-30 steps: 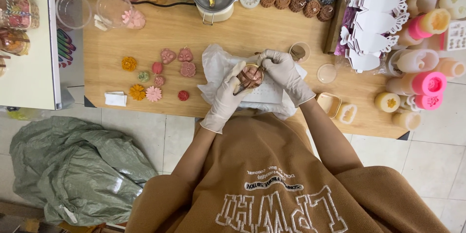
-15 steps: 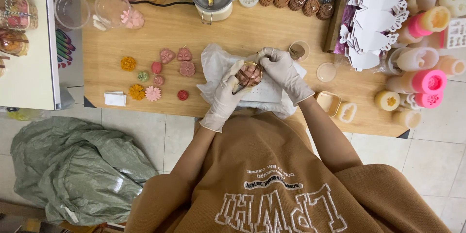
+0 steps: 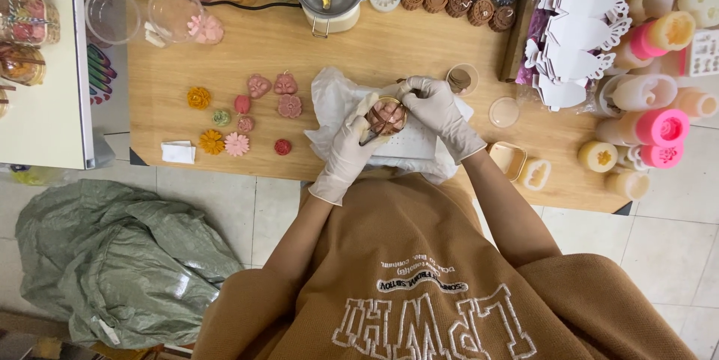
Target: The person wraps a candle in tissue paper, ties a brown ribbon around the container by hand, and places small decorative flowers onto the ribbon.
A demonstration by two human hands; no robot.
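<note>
Two gloved hands meet over a crumpled white sheet point(image 3: 337, 101) on the wooden table point(image 3: 359, 49). Between them sits a small round mould point(image 3: 387, 115) with a brownish rim and pink pieces inside; its open face points up toward the camera, and being round it shows no clear long axis. Much of its rim is covered by fingers, so how it sits on the sheet is hard to make out. The right hand point(image 3: 437, 109) curls closed around the far and right side of the mould. The left hand point(image 3: 348, 152) pinches a thin dark tool point(image 3: 371, 135) whose tip reaches into the mould from the near-left; the tool's end is too small to tell apart. Left of the grip, well apart, lie small wax flowers point(image 3: 238, 116) in pink, orange and green. Right of the grip stand pink and cream containers point(image 3: 659, 126), partly cut off by the frame edge.
</note>
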